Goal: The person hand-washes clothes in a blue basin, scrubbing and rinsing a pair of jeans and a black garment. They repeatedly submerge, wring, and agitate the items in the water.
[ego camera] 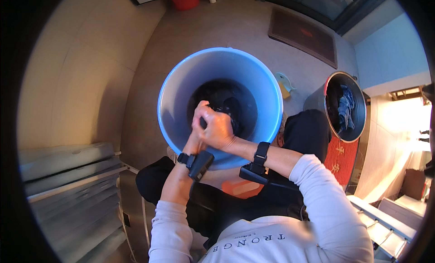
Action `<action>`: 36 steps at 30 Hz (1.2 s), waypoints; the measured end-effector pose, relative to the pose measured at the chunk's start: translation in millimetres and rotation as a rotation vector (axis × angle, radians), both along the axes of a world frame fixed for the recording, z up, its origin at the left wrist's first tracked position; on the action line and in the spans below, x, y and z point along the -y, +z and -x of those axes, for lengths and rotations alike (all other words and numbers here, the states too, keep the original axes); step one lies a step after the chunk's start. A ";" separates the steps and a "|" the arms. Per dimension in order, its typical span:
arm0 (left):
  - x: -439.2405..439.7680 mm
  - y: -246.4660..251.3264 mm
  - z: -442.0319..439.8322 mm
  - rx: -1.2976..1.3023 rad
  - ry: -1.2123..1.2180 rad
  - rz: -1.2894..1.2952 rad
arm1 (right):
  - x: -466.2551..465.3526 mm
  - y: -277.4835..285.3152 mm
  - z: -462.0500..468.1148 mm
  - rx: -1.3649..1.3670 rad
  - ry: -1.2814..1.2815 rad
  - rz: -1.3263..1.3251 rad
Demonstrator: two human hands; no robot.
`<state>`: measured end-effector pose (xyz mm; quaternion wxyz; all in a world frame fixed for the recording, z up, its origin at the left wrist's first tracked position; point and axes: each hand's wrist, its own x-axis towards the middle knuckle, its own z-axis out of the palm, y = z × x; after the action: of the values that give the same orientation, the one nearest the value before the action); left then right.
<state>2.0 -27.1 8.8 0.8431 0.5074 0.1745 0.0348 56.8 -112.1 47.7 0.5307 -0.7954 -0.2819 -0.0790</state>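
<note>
A large light-blue plastic bucket (176, 72) stands on the floor between my knees. Dark water and wet dark cloth (232, 108) lie at its bottom. Over the bucket my left hand (198, 118) and my right hand (218, 128) are pressed together, with a bit of the dark cloth gripped between them. The fingers partly hide each other and the cloth. Both wrists wear black straps with small black devices.
At the right stands a metal bucket (314, 98) with blue and dark clothes (346, 108). A pale green and yellow item (284, 86) lies nearby. A brown mat (302, 35), a red mat (341, 161) and an orange stool (241, 188) are around me; a rack (78, 185) is at left.
</note>
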 end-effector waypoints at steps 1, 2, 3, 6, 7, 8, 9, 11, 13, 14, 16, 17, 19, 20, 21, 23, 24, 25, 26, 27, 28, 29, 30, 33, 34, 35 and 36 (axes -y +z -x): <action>5.1 7.2 -5.3 -0.124 0.042 0.088 | 2.0 3.3 1.3 -0.022 -0.019 -0.033; 9.7 14.1 -8.6 -0.163 0.062 0.010 | 2.5 3.2 -5.3 -0.115 -0.172 0.120; 17.1 19.8 -13.2 -0.224 0.077 -0.240 | 4.0 1.4 -19.5 -0.144 -0.291 0.134; 14.8 29.9 -16.3 -0.504 0.081 0.177 | 9.9 -14.5 -60.5 -0.197 -0.309 0.049; 13.5 27.9 -17.7 -0.689 0.088 -0.011 | 17.0 -17.3 -72.2 -0.212 -0.258 -0.159; 9.2 25.1 -11.5 -0.490 -0.127 -0.375 | 23.6 -15.7 -83.4 -0.227 -0.241 -0.314; 5.3 20.7 -7.6 -0.377 -0.331 -0.733 | 34.1 -11.0 -91.4 -0.347 -0.138 -0.515; 1.0 11.0 3.6 -0.222 -0.379 -1.082 | 51.2 11.6 -107.0 -0.415 -0.152 -0.593; -6.6 6.3 6.2 -0.270 -0.267 -0.778 | 68.6 37.8 -115.9 -0.458 -0.162 -0.397; -10.2 7.6 7.4 -0.255 -0.204 -0.746 | 77.3 49.6 -120.1 -0.323 -0.057 -0.197; -11.2 17.6 10.0 -0.281 -0.148 -0.650 | 87.0 61.7 -114.9 -0.104 0.079 0.205; -13.4 27.4 11.6 -0.259 -0.128 -0.538 | 94.1 62.9 -109.8 -0.282 0.278 0.393; -9.5 50.3 17.0 -0.193 -0.055 -0.302 | 91.0 48.1 -89.2 -0.131 0.515 0.752; -4.4 62.8 21.1 -0.087 0.057 -0.172 | 85.0 35.3 -76.0 -0.220 0.569 0.816; -12.1 76.4 20.5 -0.095 -0.040 -0.176 | 81.0 22.6 -66.2 -0.297 0.610 0.861; -18.2 99.7 25.1 -0.028 -0.088 -0.134 | 73.8 1.1 -57.1 -0.411 0.692 0.621; -22.9 108.4 27.4 -0.161 0.066 -0.118 | 75.5 -6.6 -57.8 -0.388 0.685 0.487; -24.5 113.0 29.7 -0.271 0.194 -0.096 | 75.7 -13.1 -59.4 -0.293 0.615 0.408; -35.1 116.4 26.4 -0.155 0.120 -0.006 | 74.7 -18.0 -59.0 -0.499 0.626 0.136; -37.8 115.4 26.3 -0.248 0.222 -0.039 | 76.4 -20.4 -62.8 -0.718 0.576 -0.122; -38.5 109.7 21.7 -0.223 0.183 -0.027 | 74.6 -21.9 -65.1 -0.865 0.597 -0.274; -35.6 100.9 16.5 -0.262 0.226 -0.029 | 74.7 -21.3 -68.3 -0.930 0.600 -0.398; -34.0 91.1 9.9 -0.172 0.173 0.079 | 72.1 -19.7 -71.9 -0.996 0.484 -0.422; -21.6 61.7 0.1 -0.085 0.251 0.167 | 61.1 -5.4 -72.9 -1.140 0.389 -0.450; -23.1 56.1 -1.5 -0.162 0.296 0.353 | 57.3 3.4 -70.4 -1.225 0.375 -0.410; -24.1 51.8 -3.1 -0.259 0.318 0.537 | 52.9 13.2 -65.0 -1.156 0.432 -0.325; -25.2 48.9 -5.9 -0.351 0.357 0.701 | 49.2 23.8 -58.7 -1.099 0.477 -0.231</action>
<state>7.9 -1.9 57.7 0.9028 0.1505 0.4016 0.0318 115.5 -161.3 71.5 0.6846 -0.5719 -0.1265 0.4339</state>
